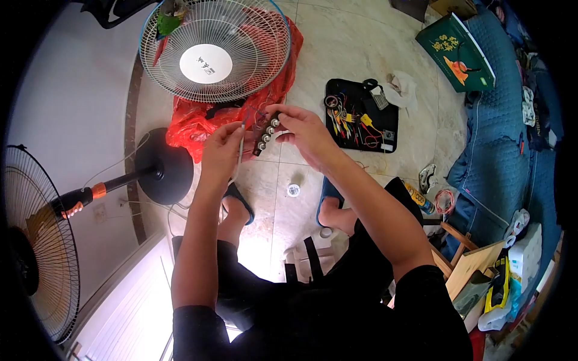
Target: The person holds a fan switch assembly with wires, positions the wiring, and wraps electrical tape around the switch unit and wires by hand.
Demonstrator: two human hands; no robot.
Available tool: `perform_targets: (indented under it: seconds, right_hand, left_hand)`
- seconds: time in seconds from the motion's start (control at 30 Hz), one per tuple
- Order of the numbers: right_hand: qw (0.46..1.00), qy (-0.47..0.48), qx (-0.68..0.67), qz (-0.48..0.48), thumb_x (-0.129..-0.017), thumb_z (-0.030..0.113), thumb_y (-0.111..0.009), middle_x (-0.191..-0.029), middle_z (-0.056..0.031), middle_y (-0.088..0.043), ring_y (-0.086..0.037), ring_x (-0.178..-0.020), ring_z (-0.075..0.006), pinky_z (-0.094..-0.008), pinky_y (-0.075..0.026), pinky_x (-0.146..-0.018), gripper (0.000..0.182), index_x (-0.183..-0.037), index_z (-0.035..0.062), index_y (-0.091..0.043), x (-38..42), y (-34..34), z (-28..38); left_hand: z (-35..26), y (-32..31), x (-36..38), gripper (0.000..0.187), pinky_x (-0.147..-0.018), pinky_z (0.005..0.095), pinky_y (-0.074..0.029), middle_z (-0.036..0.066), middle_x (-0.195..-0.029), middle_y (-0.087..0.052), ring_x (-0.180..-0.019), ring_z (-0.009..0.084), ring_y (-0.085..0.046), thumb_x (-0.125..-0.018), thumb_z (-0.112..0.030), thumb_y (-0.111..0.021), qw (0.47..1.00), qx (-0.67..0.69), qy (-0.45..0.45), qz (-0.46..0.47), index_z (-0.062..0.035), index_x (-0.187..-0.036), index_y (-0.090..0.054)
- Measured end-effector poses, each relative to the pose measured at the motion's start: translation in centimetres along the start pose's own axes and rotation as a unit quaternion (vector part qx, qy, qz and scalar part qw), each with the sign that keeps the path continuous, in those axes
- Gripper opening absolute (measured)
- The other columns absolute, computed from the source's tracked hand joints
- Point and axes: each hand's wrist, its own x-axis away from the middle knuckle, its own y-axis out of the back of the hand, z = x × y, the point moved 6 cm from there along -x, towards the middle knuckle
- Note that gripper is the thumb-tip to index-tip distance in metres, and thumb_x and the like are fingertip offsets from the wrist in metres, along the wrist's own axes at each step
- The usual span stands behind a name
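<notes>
Forearms (364, 195) extended forward, left hand (221, 147) and right hand (310, 137) close together, fingers (285, 111) pinching

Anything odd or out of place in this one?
Yes: what looks like a green bird sits at the upper-left of the fan grille, an odd perch. The grille itself lies flat over a red plastic bag, not upright.

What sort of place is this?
Probably a room in a home, perhaps a living room: blue quilted covers lie over what looks like a couch, a standing fan is by the wall, and a black case of cables lies open on the tiled floor.
</notes>
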Motion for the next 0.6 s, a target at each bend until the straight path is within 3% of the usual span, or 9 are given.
perform_targets:
  seconds: [0.03,0.1,0.2,0.3,0.4,0.6]
  right_hand:
    - [1.000,0.001,-0.005,-0.006,-0.099,0.013,-0.049,-0.105,-0.0007,-0.064,-0.057,-0.089,-0.0101,-0.0273,-0.048,-0.077,0.026,-0.120,0.0062,-0.063,0.0,0.1,0.1]
    - [0.999,0.003,-0.026,-0.020,-0.099,0.012,-0.049,-0.106,-0.0014,-0.064,-0.057,-0.089,-0.0106,-0.0273,-0.049,-0.077,0.026,-0.121,0.0056,-0.062,-0.2,0.6,-0.1]
    - [0.998,0.012,-0.049,-0.031,-0.099,0.011,-0.048,-0.107,-0.0025,-0.064,-0.058,-0.090,-0.0114,-0.0279,-0.050,-0.078,0.026,-0.121,0.0044,-0.061,-0.3,0.7,0.2]
    - [0.997,0.032,-0.068,-0.009,-0.099,0.010,-0.047,-0.108,-0.0037,-0.064,-0.060,-0.093,-0.0124,-0.0289,-0.051,-0.080,0.026,-0.121,0.0030,-0.060,-0.2,0.3,0.6]
    - [0.995,0.052,-0.079,-0.004,-0.098,0.010,-0.048,-0.103,-0.0046,-0.065,-0.063,-0.091,-0.0144,-0.0313,-0.052,-0.084,0.025,-0.118,0.0030,-0.061,-0.2,0.0,0.8]
    - [0.997,0.036,-0.070,-0.006,-0.096,0.009,-0.051,-0.104,-0.0082,-0.066,-0.064,-0.092,-0.0171,-0.0328,-0.054,-0.086,0.025,-0.117,-0.0004,-0.060,0.0,-0.4,0.8]
  left_hand:
    - [-0.8,1.0,-0.2,0.032,-0.066,0.0285,-0.053,0.007,-0.093,-0.067,-0.076,0.0152,-0.063,-0.094,-0.027,-0.061,0.986,-0.106,-0.116,-0.058,0.0010,-0.110,-0.061]
    - [-2.8,1.3,0.7,0.033,-0.070,0.0298,-0.052,0.009,-0.095,-0.068,-0.080,0.0174,-0.064,-0.094,-0.028,-0.062,0.876,-0.306,-0.333,-0.167,0.0018,-0.109,-0.061]
    - [-4.4,0.4,2.2,0.035,-0.072,0.0304,-0.049,0.011,-0.092,-0.068,-0.083,0.0199,-0.063,-0.093,-0.029,-0.062,0.928,-0.281,-0.222,-0.106,0.0027,-0.109,-0.060]
    - [-3.2,-1.2,2.8,0.034,-0.074,0.0285,-0.049,0.009,-0.094,-0.069,-0.083,0.0174,-0.064,-0.095,-0.030,-0.057,0.952,-0.275,-0.130,0.020,0.0005,-0.109,-0.062]
    - [-0.9,-1.2,2.4,0.033,-0.075,0.0268,-0.049,0.007,-0.096,-0.070,-0.084,0.0144,-0.064,-0.097,-0.031,-0.053,0.989,-0.109,0.045,0.092,-0.0020,-0.110,-0.064]
    - [-0.5,0.2,1.6,0.026,-0.069,0.0236,-0.049,0.007,-0.094,-0.070,-0.078,0.0115,-0.065,-0.098,-0.023,-0.054,0.995,-0.016,0.028,0.089,-0.0011,-0.106,-0.065]
